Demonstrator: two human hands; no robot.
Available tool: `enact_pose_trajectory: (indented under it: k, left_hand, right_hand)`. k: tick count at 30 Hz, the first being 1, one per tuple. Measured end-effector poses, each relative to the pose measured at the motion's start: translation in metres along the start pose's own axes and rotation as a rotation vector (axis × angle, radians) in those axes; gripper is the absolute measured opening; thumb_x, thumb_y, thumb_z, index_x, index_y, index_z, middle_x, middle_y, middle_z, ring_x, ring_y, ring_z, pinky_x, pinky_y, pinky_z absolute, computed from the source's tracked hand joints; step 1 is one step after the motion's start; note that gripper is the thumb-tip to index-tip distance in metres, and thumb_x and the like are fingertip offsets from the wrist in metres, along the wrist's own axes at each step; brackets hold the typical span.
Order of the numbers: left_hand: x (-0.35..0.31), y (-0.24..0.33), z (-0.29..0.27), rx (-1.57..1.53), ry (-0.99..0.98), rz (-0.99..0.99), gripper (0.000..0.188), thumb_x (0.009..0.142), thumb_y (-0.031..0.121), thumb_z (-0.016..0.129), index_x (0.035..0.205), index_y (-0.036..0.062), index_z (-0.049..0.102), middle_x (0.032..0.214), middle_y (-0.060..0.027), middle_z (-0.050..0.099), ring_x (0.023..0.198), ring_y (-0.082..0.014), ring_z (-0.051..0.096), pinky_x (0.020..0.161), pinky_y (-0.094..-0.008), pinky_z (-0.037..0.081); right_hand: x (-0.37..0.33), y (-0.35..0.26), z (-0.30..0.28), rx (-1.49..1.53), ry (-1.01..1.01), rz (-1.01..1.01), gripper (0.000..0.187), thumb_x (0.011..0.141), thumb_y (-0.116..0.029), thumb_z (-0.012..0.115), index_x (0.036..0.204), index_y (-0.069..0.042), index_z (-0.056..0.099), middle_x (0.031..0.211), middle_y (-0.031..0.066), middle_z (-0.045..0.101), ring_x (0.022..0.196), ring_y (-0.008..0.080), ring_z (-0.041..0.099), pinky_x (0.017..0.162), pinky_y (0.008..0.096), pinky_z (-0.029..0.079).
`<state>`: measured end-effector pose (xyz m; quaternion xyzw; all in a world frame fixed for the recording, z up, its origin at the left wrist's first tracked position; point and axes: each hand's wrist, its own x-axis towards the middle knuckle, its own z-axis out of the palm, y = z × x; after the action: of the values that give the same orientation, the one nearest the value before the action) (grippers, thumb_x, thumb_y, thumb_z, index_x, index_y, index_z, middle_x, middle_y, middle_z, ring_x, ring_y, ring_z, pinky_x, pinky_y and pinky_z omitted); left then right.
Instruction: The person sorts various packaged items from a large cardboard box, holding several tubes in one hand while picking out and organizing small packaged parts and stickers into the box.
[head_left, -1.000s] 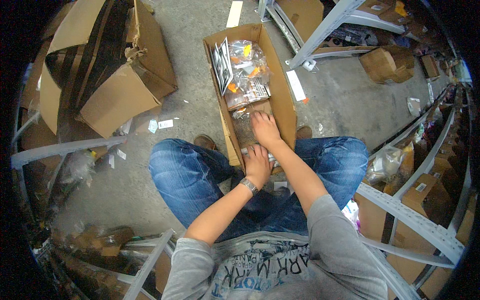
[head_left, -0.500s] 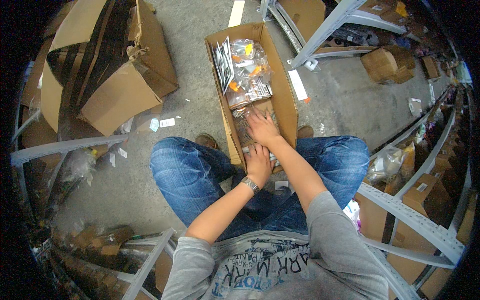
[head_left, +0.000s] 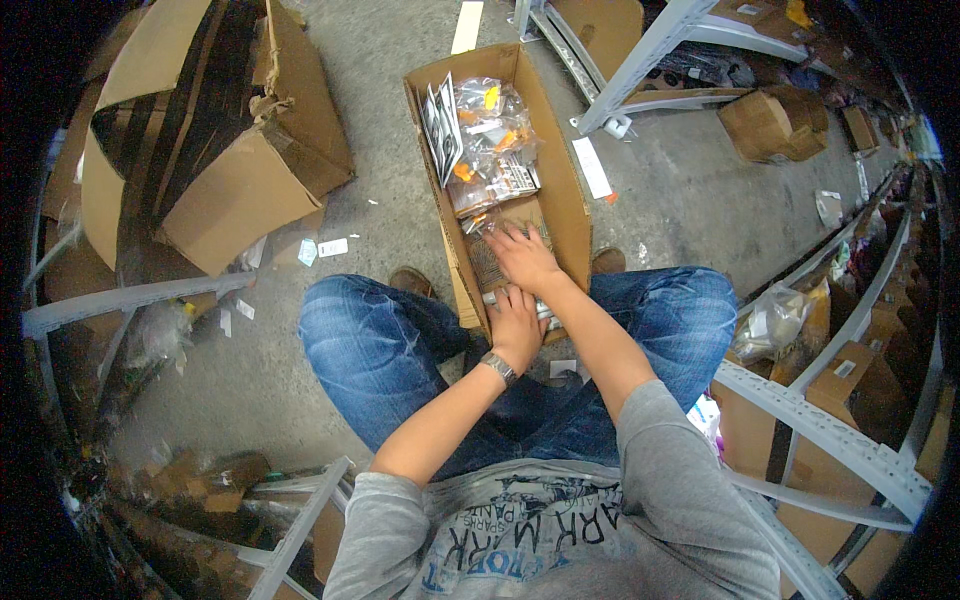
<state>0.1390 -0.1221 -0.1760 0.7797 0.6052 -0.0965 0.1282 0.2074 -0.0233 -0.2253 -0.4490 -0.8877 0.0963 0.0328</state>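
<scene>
An open, long cardboard box (head_left: pixel 573 200) stands on the floor between my knees. Inside its near half my right hand (head_left: pixel 522 258) lies palm down, fingers spread, on a flat brown cardboard piece (head_left: pixel 522 216). My left hand (head_left: pixel 516 328), with a watch at the wrist, rests nearer to me at the box's near end. Its fingers are stretched over a pale wrapped item (head_left: pixel 543 312), mostly hidden beneath it. Clear plastic bags (head_left: pixel 490 128) with orange parts fill the far half. A folded printed sheet (head_left: pixel 442 130) leans against the left wall.
A large torn carton (head_left: pixel 245 190) stands at the far left. Grey metal shelving (head_left: pixel 640 70) rises at the far right, and another rack (head_left: pixel 810 425) is at my right. Paper scraps (head_left: pixel 592 168) lie on the concrete floor (head_left: pixel 390 170). A smaller carton (head_left: pixel 765 125) sits farther right.
My right hand has shifted slightly left and toward me on the cardboard, its fingers lying a little flatter. My left hand stays in place.
</scene>
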Motion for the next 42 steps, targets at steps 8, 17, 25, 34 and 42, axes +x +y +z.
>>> enact_pose_trajectory:
  k: [8,17,25,34,42]
  left_hand:
    - [-0.002,-0.003,0.000,-0.013,-0.013,0.003,0.060,0.077,0.044,0.055,0.115,-0.0008,0.041,0.111,-0.0154,0.041,0.109,-0.0330,0.041,0.080,-0.0436,0.044]
    - [0.001,-0.004,-0.008,-0.108,-0.063,-0.004,0.057,0.077,0.040,0.058,0.114,-0.0006,0.041,0.110,-0.0154,0.042,0.107,-0.0329,0.042,0.083,-0.0457,0.041]
    - [-0.003,-0.008,-0.006,-0.111,0.004,0.035,0.071,0.069,0.050,0.062,0.112,-0.0024,0.041,0.108,-0.0162,0.042,0.102,-0.0315,0.043,0.081,-0.0458,0.041]
    - [-0.006,-0.022,-0.023,-0.089,-0.128,0.191,0.095,0.054,0.054,0.072,0.120,-0.0035,0.034,0.116,-0.0188,0.039,0.111,-0.0339,0.038,0.087,-0.0505,0.037]
    - [-0.007,-0.020,-0.021,0.023,-0.179,0.179,0.091,0.058,0.047,0.073,0.122,-0.0031,0.032,0.119,-0.0189,0.036,0.115,-0.0331,0.036,0.088,-0.0478,0.039]
  right_hand:
    - [0.003,-0.003,-0.020,0.000,-0.203,-0.041,0.039,0.079,-0.014,0.050,0.118,-0.010,0.049,0.121,0.0034,0.046,0.117,0.0227,0.039,0.098,0.0449,0.028]
    - [-0.002,0.003,-0.009,0.042,-0.122,-0.046,0.040,0.081,-0.014,0.046,0.120,-0.011,0.049,0.125,0.0038,0.043,0.118,0.0231,0.037,0.099,0.0463,0.027]
    - [-0.001,-0.003,-0.008,0.034,-0.071,-0.026,0.047,0.082,-0.014,0.044,0.129,-0.012,0.039,0.126,0.0049,0.043,0.121,0.0237,0.036,0.100,0.0472,0.025]
    - [0.003,-0.001,-0.018,0.020,-0.256,-0.069,0.044,0.078,-0.012,0.050,0.122,-0.011,0.045,0.126,0.0048,0.043,0.120,0.0241,0.037,0.100,0.0493,0.025]
    - [0.002,-0.009,-0.023,-0.126,-0.203,-0.101,0.029,0.075,-0.014,0.051,0.103,-0.011,0.058,0.113,0.0026,0.050,0.112,0.0211,0.043,0.094,0.0395,0.032]
